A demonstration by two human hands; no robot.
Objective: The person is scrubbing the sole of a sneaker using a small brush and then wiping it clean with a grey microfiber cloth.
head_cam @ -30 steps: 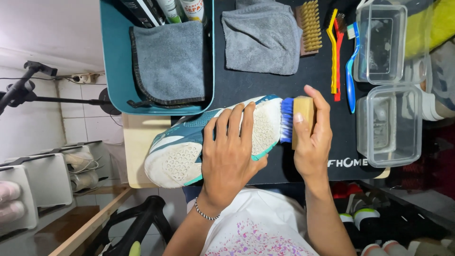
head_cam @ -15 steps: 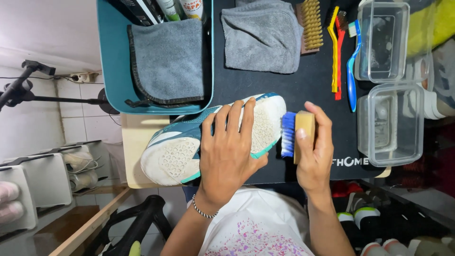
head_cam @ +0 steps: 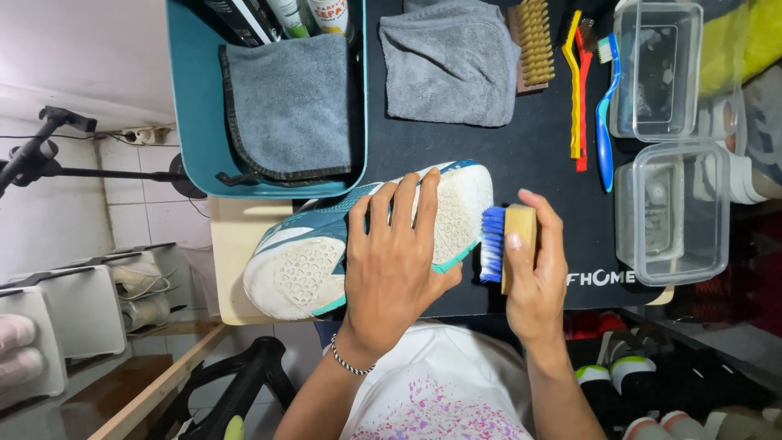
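Note:
A teal and white sneaker (head_cam: 309,253) lies on its side across the table edge, its pale sole turned toward me. My left hand (head_cam: 395,269) grips it around the middle, fingers spread over the sole. My right hand (head_cam: 533,273) holds a wooden brush with blue bristles (head_cam: 503,243). The bristles point at the toe end of the sole and sit just off it, near the front edge of the black mat (head_cam: 529,138).
A teal tub (head_cam: 191,114) holds a grey cloth (head_cam: 289,102) and bottles. Another grey cloth (head_cam: 452,57), a wooden brush (head_cam: 533,41), yellow, red and blue brushes (head_cam: 590,98) lie on the mat. Two clear plastic boxes (head_cam: 672,208) stand at the right.
The brush has slid from over the toe of the sole toward me, off the shoe's tip. My left hand keeps its grip on the sneaker.

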